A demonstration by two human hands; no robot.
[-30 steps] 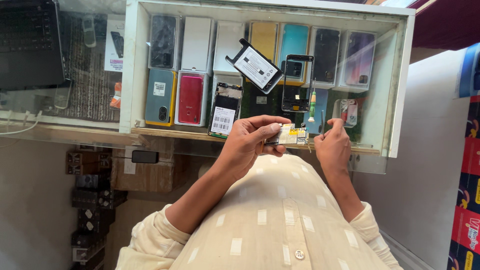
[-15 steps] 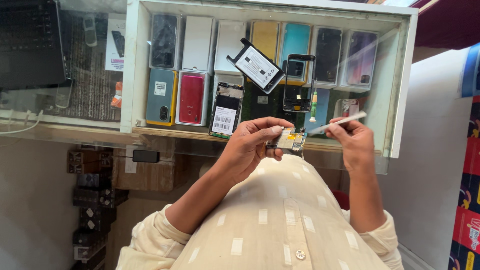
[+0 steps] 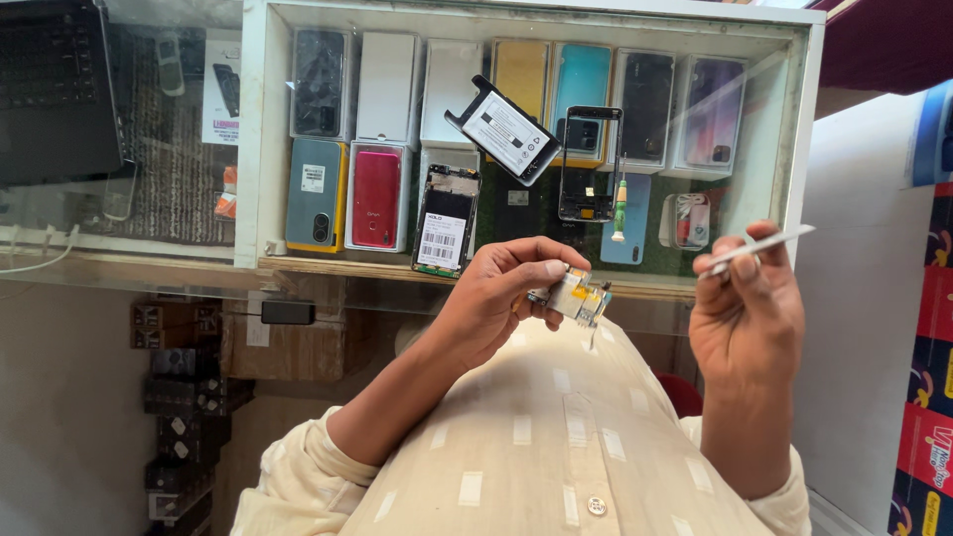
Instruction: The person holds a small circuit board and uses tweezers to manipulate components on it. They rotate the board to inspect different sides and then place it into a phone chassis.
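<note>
My left hand (image 3: 501,293) pinches a small phone circuit board (image 3: 574,295) with gold and silver parts, held above my cream shirt. My right hand (image 3: 745,298) is raised to the right of it and grips thin metal tweezers (image 3: 759,245), their tip pointing up and to the right, away from the board. On the glass counter top beyond my hands lie a phone battery panel (image 3: 501,131), an empty black phone frame (image 3: 590,164), an opened phone with a barcode label (image 3: 445,220) and a small green-handled screwdriver (image 3: 619,210).
Under the glass, a white-framed display case (image 3: 253,129) holds several phones and phone boxes. A dark laptop (image 3: 55,89) sits at the left. A white cable (image 3: 35,260) runs along the counter edge. Stacked boxes (image 3: 933,337) stand at the right.
My right hand has drawn away from the board, moving right and upward with the tweezers. My left hand keeps the board nearly still.
</note>
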